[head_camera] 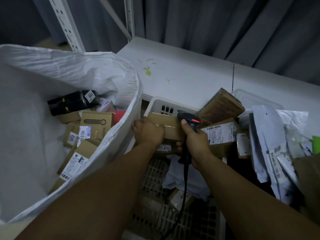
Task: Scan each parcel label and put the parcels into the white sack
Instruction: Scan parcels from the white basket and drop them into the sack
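Gripping the cardboard parcel [168, 126] by its left end with the left hand [149, 131], wrapping curled fingers over the top edge. Clutching the black scanner [189, 119] in the right hand [196, 142], laying the thumb up the back of its head and aiming the nose at the parcel's right end. Touching it or only just beside it: not telling which from here.

Holding the parcel at the far end of the white basket [158, 103], on top of other boxes, just beside the rim of the white sack [69, 70], already holding several parcels.

Judging the parcel as plain corrugated card: stiff, dry, not slippery, and probably light enough for 1 hand. Expecting the walls to take a firm squeeze without caving, though guessing nothing about the contents. Favouring the present hold across the short end, fingers over and thumb under, since the right hand is busy with the scanner. Taking it nearer the middle if it starts tipping on the way to the sack.

Not seeing a label on the upper face. Spotting a white slip marked 2 [164, 147] just below, but not telling whether it belongs to this parcel. Probably needing a turn of the box to bring the barcode round. Minding the scanner's cable [186, 172], trailing down over the basket.
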